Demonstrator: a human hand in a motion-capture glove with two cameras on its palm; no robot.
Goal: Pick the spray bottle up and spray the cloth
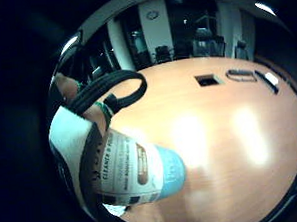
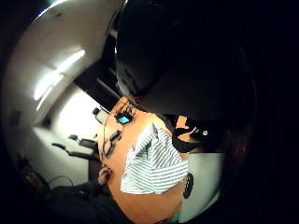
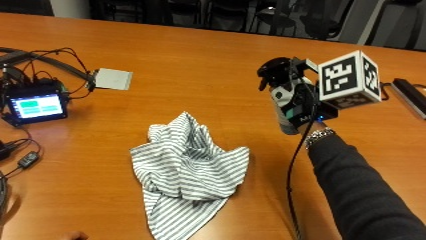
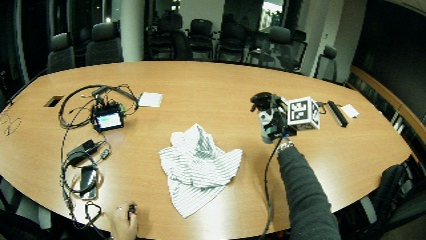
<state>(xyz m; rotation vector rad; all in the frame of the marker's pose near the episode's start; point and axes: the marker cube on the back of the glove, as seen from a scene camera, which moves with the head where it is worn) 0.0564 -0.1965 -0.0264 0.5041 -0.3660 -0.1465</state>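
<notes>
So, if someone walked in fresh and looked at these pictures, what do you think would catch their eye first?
Probably the crumpled striped cloth lying in the middle of the orange-brown table. Next, the gloved right hand raised above the table to the cloth's right, gripping the spray bottle, its black nozzle turned toward the cloth. After that, the small lit screen among cables at the table's left edge.

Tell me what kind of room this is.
Most likely an office meeting room: one large oval wooden table, office chairs ranged along its far side, and a cable port set into the tabletop.
</notes>
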